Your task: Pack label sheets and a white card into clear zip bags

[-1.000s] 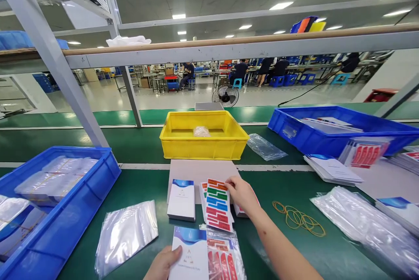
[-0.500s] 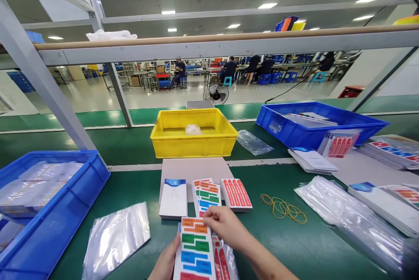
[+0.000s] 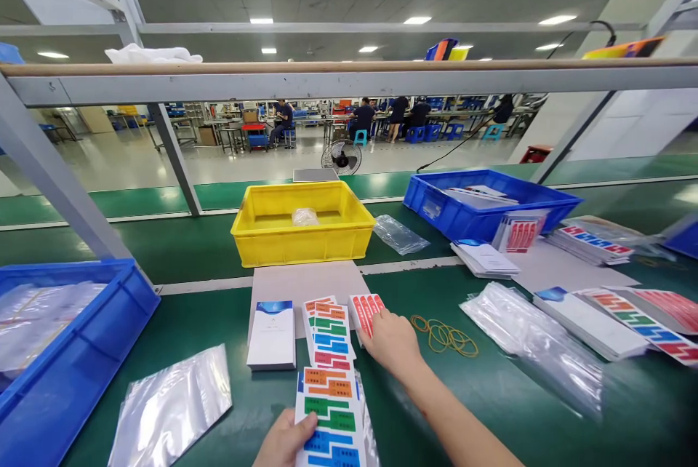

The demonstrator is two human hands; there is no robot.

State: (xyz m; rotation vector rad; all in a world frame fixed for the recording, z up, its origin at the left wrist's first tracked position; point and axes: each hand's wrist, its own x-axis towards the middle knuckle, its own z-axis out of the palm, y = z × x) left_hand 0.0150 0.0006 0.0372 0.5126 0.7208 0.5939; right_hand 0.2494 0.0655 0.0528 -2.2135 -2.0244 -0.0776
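Paper rectangle (image 3: 334,416) in left grip (image 3: 286,439); right grip (image 3: 393,342) at red-striped stack (image 3: 364,308).

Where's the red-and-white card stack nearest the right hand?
Head view, lower middle: the red-and-white card stack sits between the multicoloured sheets on its left and the rubber bands on its right, partly covered by the right hand.

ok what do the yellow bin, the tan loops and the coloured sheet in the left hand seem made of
Yellow bin: probably moulded plastic, slightly glossy, with even colour and a thick rim.
Tan loops: likely rubber, given their thin, loose curves; finish unclear.
Coloured sheet: paper or thin card, smooth-looking, with straight edges and crisp print.
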